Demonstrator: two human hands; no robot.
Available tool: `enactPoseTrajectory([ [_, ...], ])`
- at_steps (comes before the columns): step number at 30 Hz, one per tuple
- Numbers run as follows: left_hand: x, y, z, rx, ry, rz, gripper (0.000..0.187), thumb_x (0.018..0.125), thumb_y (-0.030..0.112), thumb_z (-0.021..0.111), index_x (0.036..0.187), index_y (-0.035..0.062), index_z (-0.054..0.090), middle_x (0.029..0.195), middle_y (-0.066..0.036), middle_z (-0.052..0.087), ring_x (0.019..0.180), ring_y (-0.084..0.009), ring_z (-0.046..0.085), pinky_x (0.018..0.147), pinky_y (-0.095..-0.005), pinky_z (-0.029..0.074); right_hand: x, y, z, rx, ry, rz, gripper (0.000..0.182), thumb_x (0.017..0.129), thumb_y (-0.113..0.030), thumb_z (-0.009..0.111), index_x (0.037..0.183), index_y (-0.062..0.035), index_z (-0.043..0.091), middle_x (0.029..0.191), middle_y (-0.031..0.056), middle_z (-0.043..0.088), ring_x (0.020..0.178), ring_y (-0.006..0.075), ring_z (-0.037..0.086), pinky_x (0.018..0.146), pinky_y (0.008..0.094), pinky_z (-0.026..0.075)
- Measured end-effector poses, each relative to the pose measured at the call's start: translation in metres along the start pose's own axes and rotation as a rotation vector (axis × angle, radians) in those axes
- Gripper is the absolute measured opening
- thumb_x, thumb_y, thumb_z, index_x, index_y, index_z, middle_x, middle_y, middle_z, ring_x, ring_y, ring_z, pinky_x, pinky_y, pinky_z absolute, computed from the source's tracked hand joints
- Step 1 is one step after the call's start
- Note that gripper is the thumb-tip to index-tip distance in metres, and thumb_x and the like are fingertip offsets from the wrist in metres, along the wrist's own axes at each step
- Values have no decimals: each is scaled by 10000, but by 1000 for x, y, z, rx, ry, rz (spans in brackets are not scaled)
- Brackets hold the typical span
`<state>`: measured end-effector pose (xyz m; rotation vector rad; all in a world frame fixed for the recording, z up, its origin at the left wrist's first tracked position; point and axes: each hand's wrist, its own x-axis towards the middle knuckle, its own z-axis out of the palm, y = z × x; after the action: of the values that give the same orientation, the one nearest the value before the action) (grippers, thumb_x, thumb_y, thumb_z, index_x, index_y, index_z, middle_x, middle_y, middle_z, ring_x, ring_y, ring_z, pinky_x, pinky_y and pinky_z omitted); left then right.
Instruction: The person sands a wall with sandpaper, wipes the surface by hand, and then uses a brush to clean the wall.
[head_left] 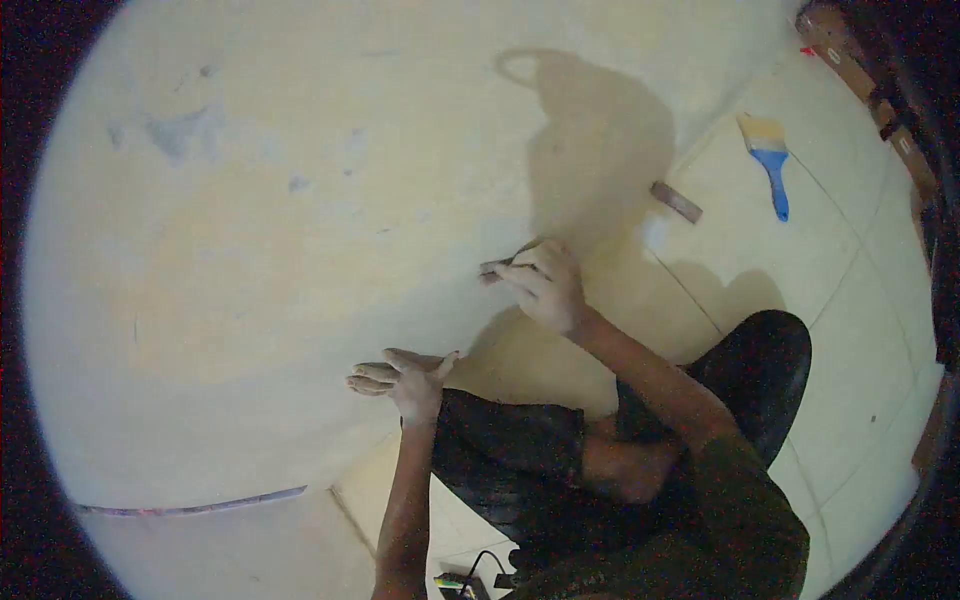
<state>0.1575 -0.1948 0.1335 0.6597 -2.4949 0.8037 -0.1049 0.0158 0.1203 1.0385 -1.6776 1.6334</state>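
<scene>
In the head view my right hand (545,285) is closed around a small dark brown piece (493,270), likely folded sandpaper, its end poking out past the fingers against the wall (300,250). That wall is pale yellow with whitish patches and a few grey marks. Lower and to the left, my left hand (400,382) is open, fingers stretched out and thumb apart, at the wall surface; whether it touches cannot be made out. Pale dust coats both hands. A small brown block (677,202) lies on the floor beyond my right hand.
A paintbrush (768,165) with a blue handle lies on the tiled floor (840,260) at right. Brown boards (850,75) line the far right edge. A purplish strip (200,503) runs along the lower left. Beside my folded legs sits a small device with a black cable (482,562).
</scene>
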Motion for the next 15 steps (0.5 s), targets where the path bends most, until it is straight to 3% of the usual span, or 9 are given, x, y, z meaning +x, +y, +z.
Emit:
enactPoseTrajectory([
  [2, -3, 3, 3, -57, -89, -87, 1515, 639, 946, 630, 1618, 111, -171, 1538, -457, -273, 1353, -770, -185, 969, -912, -13, 4, 4, -5, -67, 26, -29, 387, 702, -57, 800, 1058, -202, 757, 918, 3, 641, 881, 244, 619, 809, 403, 448],
  [3, -2, 3, 4, -42, -36, -42, 1514, 637, 948, 627, 1619, 117, -171, 1539, -455, -276, 1355, -766, -190, 970, -911, -13, 13, 0, -7, -94, 29, -45, 423, 686, -75, 796, 1083, -216, 759, 939, 6, 645, 912, 257, 623, 831, 416, 454],
  [6, 4, 3, -9, -9, 63, 31, 1511, 633, 957, 619, 1621, 132, -173, 1543, -445, -284, 1366, -750, -202, 977, -907, -11, 36, -3, -19, -78, 121, 164, 417, 702, -92, 805, 1095, -224, 760, 954, -2, 647, 923, 258, 623, 852, 421, 462],
  [9, 4, 10, -8, -11, 64, 8, 1515, 629, 966, 609, 1620, 135, -180, 1552, -429, -290, 1381, -728, -214, 998, -894, -13, 7, 0, -16, -80, 5, 70, 365, 735, -99, 805, 1077, -219, 759, 955, -5, 655, 914, 252, 629, 818, 424, 451],
  [12, 5, 10, -7, -7, 57, 28, 1528, 624, 972, 605, 1614, 126, -194, 1556, -422, -293, 1388, -711, -233, 1018, -879, -31, 9, -5, -15, -38, 55, 102, 320, 766, -96, 798, 1061, -213, 755, 942, 3, 662, 896, 252, 632, 807, 439, 445],
  [15, 0, 8, -5, -8, 52, 40, 1542, 624, 971, 608, 1607, 108, -208, 1554, -421, -300, 1391, -696, -252, 1027, -867, -54, 40, 8, -26, -6, 227, 273, 296, 776, -99, 798, 1046, -210, 751, 917, 15, 663, 871, 255, 635, 810, 438, 449],
])
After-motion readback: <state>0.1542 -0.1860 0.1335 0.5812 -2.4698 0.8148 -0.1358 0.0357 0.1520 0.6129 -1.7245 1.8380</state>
